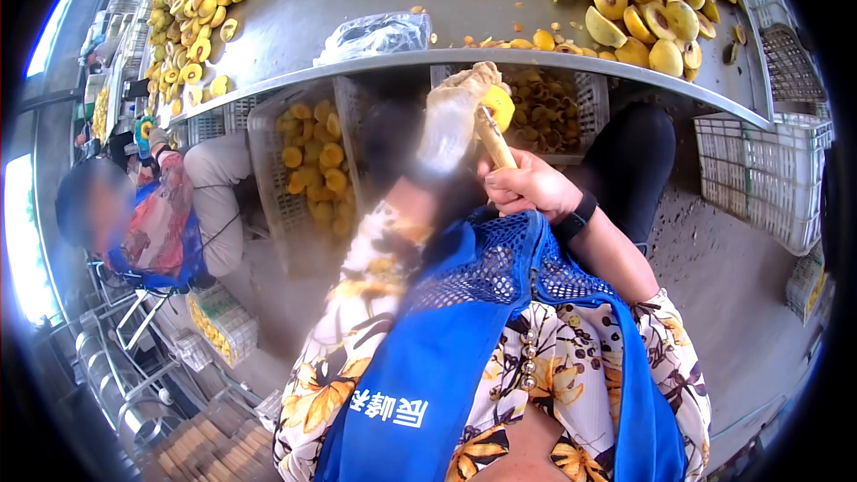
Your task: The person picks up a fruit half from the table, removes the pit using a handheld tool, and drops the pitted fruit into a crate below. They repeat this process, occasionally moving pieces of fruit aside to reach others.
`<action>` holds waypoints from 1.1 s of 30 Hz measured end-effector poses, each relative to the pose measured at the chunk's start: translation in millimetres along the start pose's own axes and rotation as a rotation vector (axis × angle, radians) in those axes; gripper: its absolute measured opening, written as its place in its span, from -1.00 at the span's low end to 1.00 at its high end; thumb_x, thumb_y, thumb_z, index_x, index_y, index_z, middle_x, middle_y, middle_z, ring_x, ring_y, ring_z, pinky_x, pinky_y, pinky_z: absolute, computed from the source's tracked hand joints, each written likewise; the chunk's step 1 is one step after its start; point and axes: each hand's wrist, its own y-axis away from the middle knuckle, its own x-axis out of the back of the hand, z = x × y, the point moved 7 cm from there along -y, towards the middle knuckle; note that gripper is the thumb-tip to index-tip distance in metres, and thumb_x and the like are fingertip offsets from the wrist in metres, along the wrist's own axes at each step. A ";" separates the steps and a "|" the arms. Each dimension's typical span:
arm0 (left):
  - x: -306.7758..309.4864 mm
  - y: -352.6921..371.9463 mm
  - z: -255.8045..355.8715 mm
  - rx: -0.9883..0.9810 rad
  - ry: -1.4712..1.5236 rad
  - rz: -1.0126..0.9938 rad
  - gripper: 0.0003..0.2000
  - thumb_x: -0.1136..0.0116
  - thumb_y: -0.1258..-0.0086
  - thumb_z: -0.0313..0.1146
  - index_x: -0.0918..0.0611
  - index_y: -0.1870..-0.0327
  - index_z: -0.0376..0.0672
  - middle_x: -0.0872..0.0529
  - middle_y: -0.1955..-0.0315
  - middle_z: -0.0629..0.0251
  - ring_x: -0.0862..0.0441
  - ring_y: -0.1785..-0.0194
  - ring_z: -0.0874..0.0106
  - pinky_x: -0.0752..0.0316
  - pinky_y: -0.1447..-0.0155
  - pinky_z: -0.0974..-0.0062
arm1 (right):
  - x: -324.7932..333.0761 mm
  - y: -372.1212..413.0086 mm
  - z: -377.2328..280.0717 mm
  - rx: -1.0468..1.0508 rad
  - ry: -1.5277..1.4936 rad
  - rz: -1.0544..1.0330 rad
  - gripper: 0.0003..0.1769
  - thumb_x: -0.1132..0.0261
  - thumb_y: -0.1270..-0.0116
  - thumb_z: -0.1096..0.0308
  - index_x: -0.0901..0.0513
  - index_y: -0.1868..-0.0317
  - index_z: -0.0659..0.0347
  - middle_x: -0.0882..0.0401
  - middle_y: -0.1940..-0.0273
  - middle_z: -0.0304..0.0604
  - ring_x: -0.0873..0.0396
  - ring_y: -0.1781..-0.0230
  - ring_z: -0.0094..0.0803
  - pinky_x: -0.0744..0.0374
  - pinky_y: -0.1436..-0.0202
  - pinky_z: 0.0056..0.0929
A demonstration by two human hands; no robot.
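My left hand [462, 112], in a pale glove with a clear plastic sleeve, is closed around a yellow fruit [501, 108] just below the table's edge. My right hand [536, 185] is bare, with a black band at the wrist, and grips a wooden-handled tool [494, 141]. The tool's metal end meets the fruit beside the gloved fingers; its exact tip is hard to make out. Both hands are close together in front of my blue mesh vest.
Halved yellow fruits [634, 9] are heaped on the metal table [295, 13], with a clear plastic bag [375, 36] near its edge. Below stand a crate of yellow fruit [312, 161] and a crate of darker pieces [544, 107]. Another person [161, 223] sits at the left. White crates [763, 170] stand right.
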 end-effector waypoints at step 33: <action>17.6 -8.5 -21.4 0.006 0.567 0.042 -0.52 0.20 -0.44 0.10 -0.49 0.08 -0.20 -0.64 0.25 0.09 -0.59 0.22 0.25 -0.52 0.09 0.28 | -9.9 5.9 -18.8 0.235 0.088 -0.102 -0.87 -0.07 -0.29 0.51 -0.37 0.16 0.16 -0.18 0.67 -0.34 -0.05 0.82 -0.67 -0.06 0.75 -0.66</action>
